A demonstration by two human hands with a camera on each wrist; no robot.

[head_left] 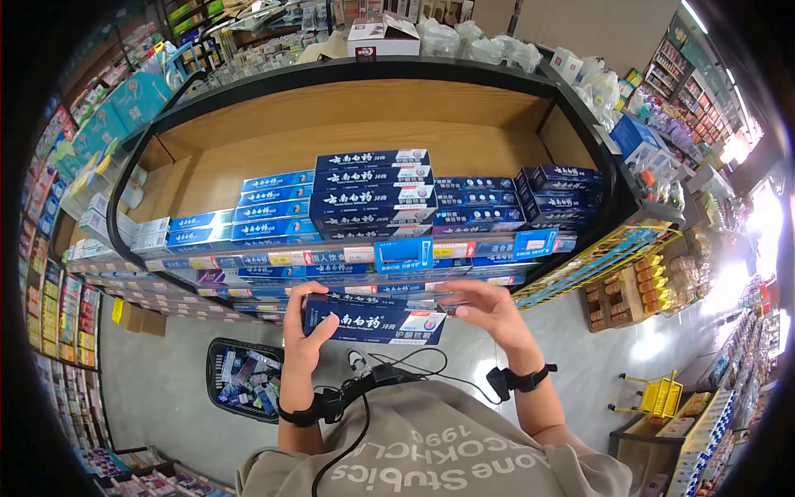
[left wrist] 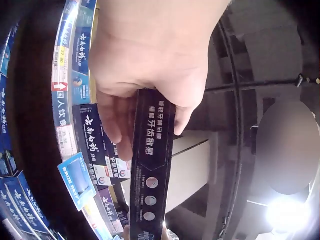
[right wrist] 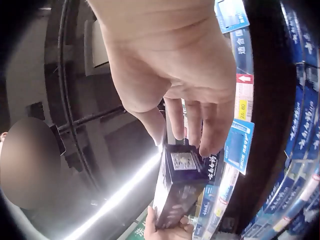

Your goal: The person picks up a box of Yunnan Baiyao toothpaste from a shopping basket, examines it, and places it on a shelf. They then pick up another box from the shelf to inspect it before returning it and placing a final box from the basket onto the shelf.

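- A long dark blue cardboard toothpaste box (head_left: 381, 325), with white lettering and a pale strip at one end, is held level between the two hands, in front of the shelf (head_left: 331, 106) and below its front edge.
- The left hand's (head_left: 300, 338) grip is closed on one end of the box, thumb on the printed front face and fingers round behind.
- The right hand's (head_left: 499, 320) grip is partly open: its fingers are fairly straight, thumb at one edge of the far end and fingertips close to the other. Whether it bears any weight, I cannot tell.
- If the left thumb slackened, the free end would probably tip down, since the right fingers seem to give light support at most.
- A drop could end on the floor, or perhaps in the black plastic basket (head_left: 213, 373), which holds mixed packets and stands off to the left side.
- Raising the box close to the shelf front could catch the light blue hanging card (head_left: 404, 254) and bend or dislodge it.
- The stack of dark blue boxes (head_left: 370, 186) on the shelf looks liable to slide if knocked, its layers being loose cartons.
- The loose black cable (head_left: 368, 414) near the person's middle might snag an arm on a wide reach.
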